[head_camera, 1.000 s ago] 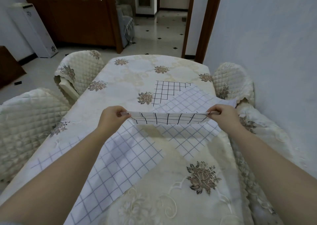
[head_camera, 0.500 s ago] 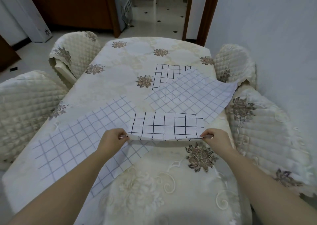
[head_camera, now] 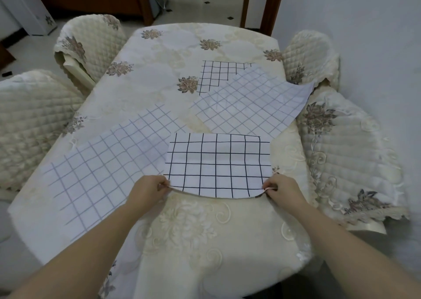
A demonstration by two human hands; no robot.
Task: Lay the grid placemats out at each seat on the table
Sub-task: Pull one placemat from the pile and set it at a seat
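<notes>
Step in hand: setting the dark-grid placemat (head_camera: 218, 164) at the near seat.

Position: its far part lies flat on the table (head_camera: 205, 241). The near edge is raised a little and sags in a curve between the hands. Its left side overlaps the pale-grid placemat (head_camera: 102, 161), and its far right corner sits just beside the second pale-grid placemat (head_camera: 250, 107).

Left hand (head_camera: 149, 190): fingers curled, pinching the near left corner.
Right hand (head_camera: 283, 189): fingers curled, pinching the near right corner.

Judgement on doing it well:
- keep both corners taut so the sag goes out
- draw the mat clear of the overlap
- square its near edge to the table end
- lower it flat and let go of both corners together
</notes>
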